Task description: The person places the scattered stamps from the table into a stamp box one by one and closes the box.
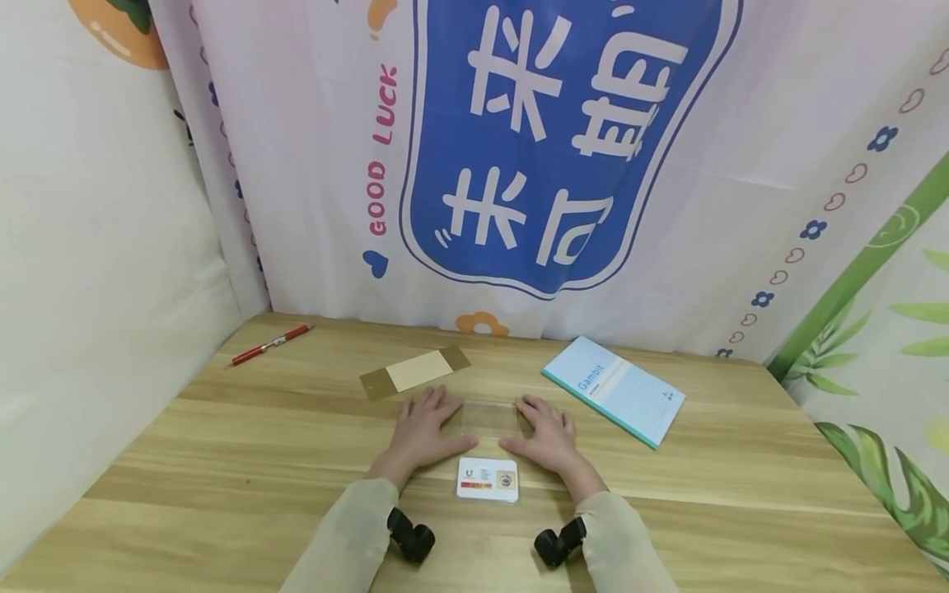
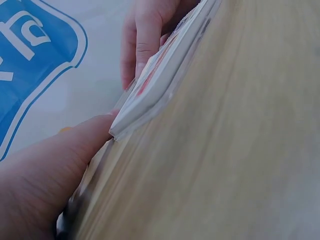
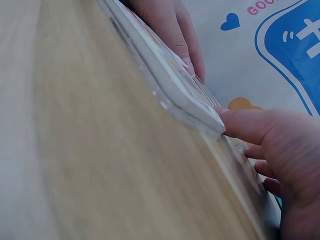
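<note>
In the head view, a clear, flat plastic piece [image 1: 489, 420] lies on the table between both hands. At its left side is my left hand [image 1: 424, 428], thumb tip by the near corner and fingers spread toward the far corner. My right hand [image 1: 547, 432] mirrors it on the other side, fingers spread and thumb pointing inward. Just nearer than the thumbs, a white card-like box [image 1: 477, 486] with printed labels rests in a clear tray. Its thick white edge [image 3: 165, 85] shows in the right wrist view, overlapping part of the clear piece behind it.
Beyond my left hand lies a brown and beige strip [image 1: 419, 371]. Farther left is a red pen [image 1: 270, 345]. A light blue notebook [image 1: 615, 389] lies to the right at an angle. A printed cloth [image 1: 311, 206] hangs along the back edge of the wooden table [image 1: 741, 469].
</note>
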The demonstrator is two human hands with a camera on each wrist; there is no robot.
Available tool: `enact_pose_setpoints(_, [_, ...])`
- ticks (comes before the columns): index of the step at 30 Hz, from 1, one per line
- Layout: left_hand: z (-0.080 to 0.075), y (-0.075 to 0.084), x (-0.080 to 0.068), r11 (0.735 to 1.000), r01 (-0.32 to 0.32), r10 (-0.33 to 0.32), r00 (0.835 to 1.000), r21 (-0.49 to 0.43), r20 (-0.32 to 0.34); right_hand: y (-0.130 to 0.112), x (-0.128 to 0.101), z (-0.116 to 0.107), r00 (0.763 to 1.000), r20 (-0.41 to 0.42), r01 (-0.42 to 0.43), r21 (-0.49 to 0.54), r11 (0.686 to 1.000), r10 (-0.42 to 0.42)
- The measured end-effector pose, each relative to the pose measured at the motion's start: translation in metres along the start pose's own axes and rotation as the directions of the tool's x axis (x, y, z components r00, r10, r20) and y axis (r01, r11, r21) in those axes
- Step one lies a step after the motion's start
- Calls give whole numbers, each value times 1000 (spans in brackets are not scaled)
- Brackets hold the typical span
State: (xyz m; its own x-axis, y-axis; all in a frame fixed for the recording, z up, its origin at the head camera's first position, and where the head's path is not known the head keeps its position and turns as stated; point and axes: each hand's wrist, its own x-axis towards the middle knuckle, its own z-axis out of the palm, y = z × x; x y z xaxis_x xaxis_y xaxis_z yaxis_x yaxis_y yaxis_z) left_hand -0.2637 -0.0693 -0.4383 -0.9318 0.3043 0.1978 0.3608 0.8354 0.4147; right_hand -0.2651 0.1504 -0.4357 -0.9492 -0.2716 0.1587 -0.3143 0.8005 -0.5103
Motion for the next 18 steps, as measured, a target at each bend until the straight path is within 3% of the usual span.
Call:
enact_pose_setpoints(6, [0,0,-2,1000,-3,3,1000,-3,-23,-1,0,-1,1000,-3,14,28,1000,-14])
enact_pose_setpoints(13, [-4,1,-6,993,-3,-4,998,-120,-55,-4,-1,-6,1000,24,-9,134,991,6])
enact_pose_setpoints(18, [-10,6,-12,982,-23,7,996,-190,-85,-9,-7,-14,1000,24,-9,253,968,2])
